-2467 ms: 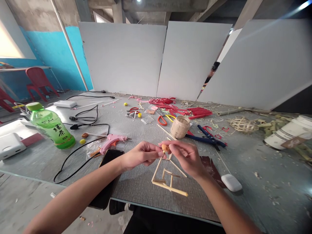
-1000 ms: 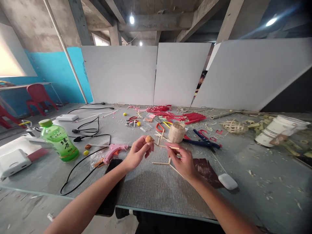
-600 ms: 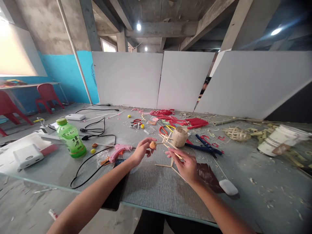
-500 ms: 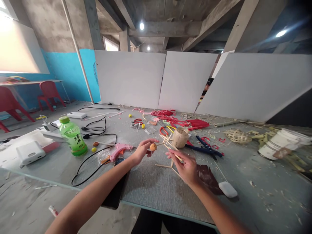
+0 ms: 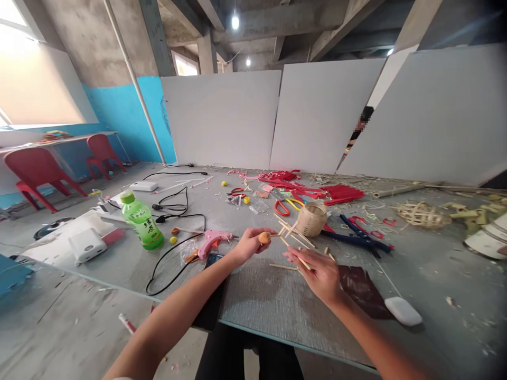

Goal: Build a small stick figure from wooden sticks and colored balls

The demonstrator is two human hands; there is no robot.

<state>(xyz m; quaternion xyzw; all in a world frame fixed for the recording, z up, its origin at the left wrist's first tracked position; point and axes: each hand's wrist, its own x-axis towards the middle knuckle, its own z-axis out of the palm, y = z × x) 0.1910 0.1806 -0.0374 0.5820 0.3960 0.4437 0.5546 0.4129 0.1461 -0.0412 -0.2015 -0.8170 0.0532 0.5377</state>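
My left hand (image 5: pixel 249 246) pinches a small orange-tan ball (image 5: pixel 263 238) between thumb and fingertips, just above the grey table (image 5: pixel 261 301). My right hand (image 5: pixel 319 269) is closed around a frame of thin pale sticks (image 5: pixel 292 236), which fans up and away from my fingers towards a small woven cup (image 5: pixel 311 219). The ball is right beside the near end of the stick frame. A pink glue gun (image 5: pixel 212 241) lies just left of my left hand.
A green tea bottle (image 5: pixel 140 220), white boxes and black cables lie at the left. Scissors (image 5: pixel 285 204), blue pliers (image 5: pixel 358 237), red strips and bamboo scraps litter the far side. A white case (image 5: pixel 402 311) and dark sheet (image 5: pixel 360 285) lie to my right. A person stands behind the white partitions.
The ball, earlier held on the frame's top by both hands, is now in my left hand alone, apart from the sticks. My view has swung up and left.
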